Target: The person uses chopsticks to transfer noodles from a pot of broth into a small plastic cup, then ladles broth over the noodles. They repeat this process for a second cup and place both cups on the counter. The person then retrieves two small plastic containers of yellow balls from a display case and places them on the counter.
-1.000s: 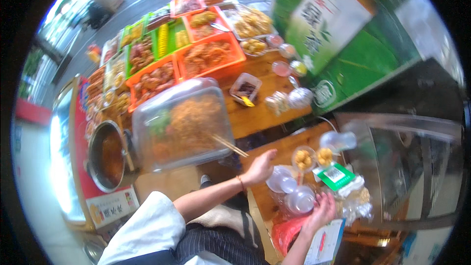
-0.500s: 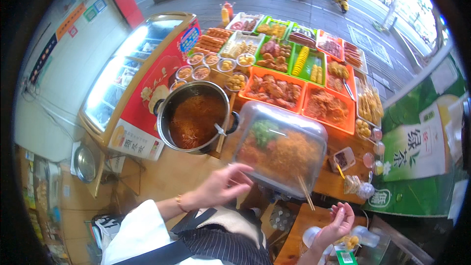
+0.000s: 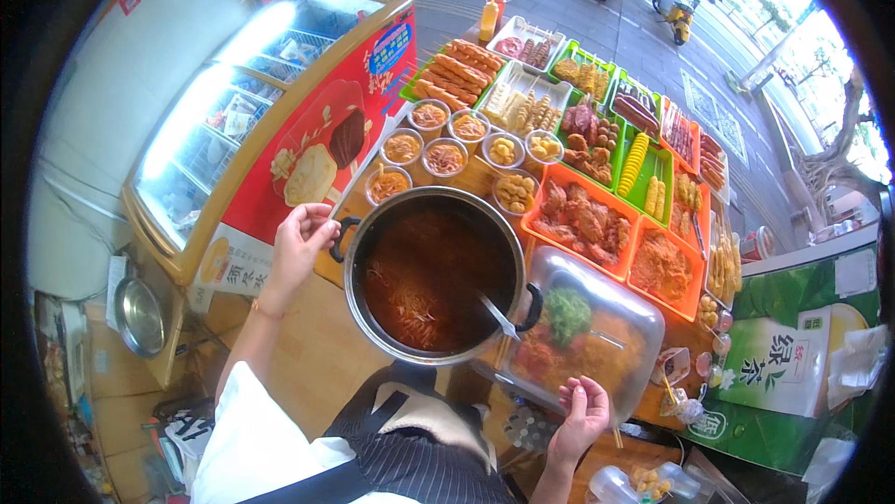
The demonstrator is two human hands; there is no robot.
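Note:
A large steel pot (image 3: pixel 438 359) holds reddish-brown broth with pale shreds in it, perhaps noodles. A utensil with a light handle (image 3: pixel 500 316) leans inside against its right wall. My left hand (image 3: pixel 306 245) is at the pot's left black handle (image 3: pixel 343 237), fingers bent and tips beside it; I cannot tell if they touch. My right hand (image 3: pixel 584 411) hovers at the near edge of a tray with a clear domed lid (image 3: pixel 611 317), fingers loosely curled, nothing visible in them. Green, red and orange food shows through the lid. Chopstick ends (image 3: pixel 617 437) stick out beneath the near edge.
Cups of food (image 3: pixel 446 157) stand behind the pot. Orange trays (image 3: pixel 611 266) and green trays (image 3: pixel 643 201) of meat and skewers fill the table beyond. A glass-topped freezer (image 3: pixel 280 47) stands left, a green printed board (image 3: pixel 774 373) right. Sauce bottles (image 3: pixel 488 19) stand far back.
My left hand has moved left, from beside the lidded tray to the pot's left handle. My right hand has shifted slightly left. The view has turned toward the left.

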